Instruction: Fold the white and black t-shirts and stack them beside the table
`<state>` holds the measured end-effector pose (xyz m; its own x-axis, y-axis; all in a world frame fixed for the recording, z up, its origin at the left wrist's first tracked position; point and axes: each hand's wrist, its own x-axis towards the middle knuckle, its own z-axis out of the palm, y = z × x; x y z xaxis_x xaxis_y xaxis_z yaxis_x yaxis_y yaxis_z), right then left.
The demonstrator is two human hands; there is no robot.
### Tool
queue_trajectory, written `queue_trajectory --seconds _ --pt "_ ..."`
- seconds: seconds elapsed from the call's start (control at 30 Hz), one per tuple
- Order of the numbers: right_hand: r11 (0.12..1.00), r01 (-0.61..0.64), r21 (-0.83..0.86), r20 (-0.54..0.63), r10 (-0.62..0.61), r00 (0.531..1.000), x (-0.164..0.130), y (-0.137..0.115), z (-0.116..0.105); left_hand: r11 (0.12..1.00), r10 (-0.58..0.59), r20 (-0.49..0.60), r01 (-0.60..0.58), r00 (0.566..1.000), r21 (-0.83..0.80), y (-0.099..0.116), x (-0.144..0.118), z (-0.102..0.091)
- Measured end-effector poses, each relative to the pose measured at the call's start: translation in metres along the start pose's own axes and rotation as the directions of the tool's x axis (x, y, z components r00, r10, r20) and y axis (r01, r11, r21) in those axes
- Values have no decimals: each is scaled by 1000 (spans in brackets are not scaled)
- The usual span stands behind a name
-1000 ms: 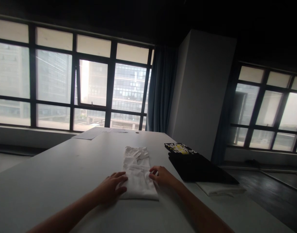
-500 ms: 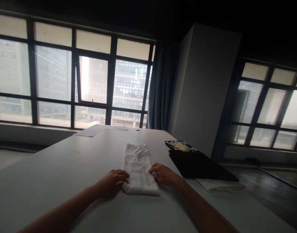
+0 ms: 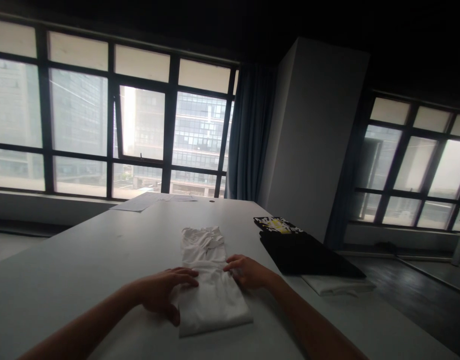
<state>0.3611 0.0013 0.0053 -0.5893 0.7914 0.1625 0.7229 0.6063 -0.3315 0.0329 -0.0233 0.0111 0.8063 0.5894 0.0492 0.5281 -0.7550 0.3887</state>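
Note:
A white cloth garment [image 3: 210, 295], folded into a long narrow strip, lies on the white table in front of me. Its far end is bunched and wrinkled, while the near end lies flatter. My left hand [image 3: 164, 291] is at the garment's left edge, fingers stretched over the cloth and thumb apart near the lower left corner. On the opposite edge, my right hand [image 3: 248, 271] rests with its fingertips on the fabric, fingers extended and slightly bent. Its thumb is hidden.
To the right lies a black folded garment [image 3: 308, 255] with a white and yellow print, over a white folded cloth [image 3: 338, 285]. Paper sheets [image 3: 135, 202] are at the far left end of the white table [image 3: 102, 260]. Windows, a curtain and a pillar stand beyond.
The white garment has shifted left, and its near end now reaches closer to me at a slight slant. My left hand has moved left and spread its thumb; my right hand moved slightly left.

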Motion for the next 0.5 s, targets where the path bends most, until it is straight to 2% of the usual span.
queue_trajectory --seconds 0.17,0.27,0.37,0.43,0.5 --pt "999 -13 -46 -81 10 997 7 7 12 992 -37 -175 57 984 115 -7 9 12" --pt "992 -32 -119 -161 13 987 14 5 24 985 -11 -237 51 971 163 -10 16 19" --pt "989 1 -149 -181 -28 983 18 -2 26 980 22 -280 34 960 194 -11 18 17" --pt "995 46 -90 -180 -61 982 15 -7 20 983 37 -281 16 959 185 -9 14 10" --pt "994 98 46 -149 -90 985 10 -12 9 991 49 -240 -18 969 132 -7 7 1"
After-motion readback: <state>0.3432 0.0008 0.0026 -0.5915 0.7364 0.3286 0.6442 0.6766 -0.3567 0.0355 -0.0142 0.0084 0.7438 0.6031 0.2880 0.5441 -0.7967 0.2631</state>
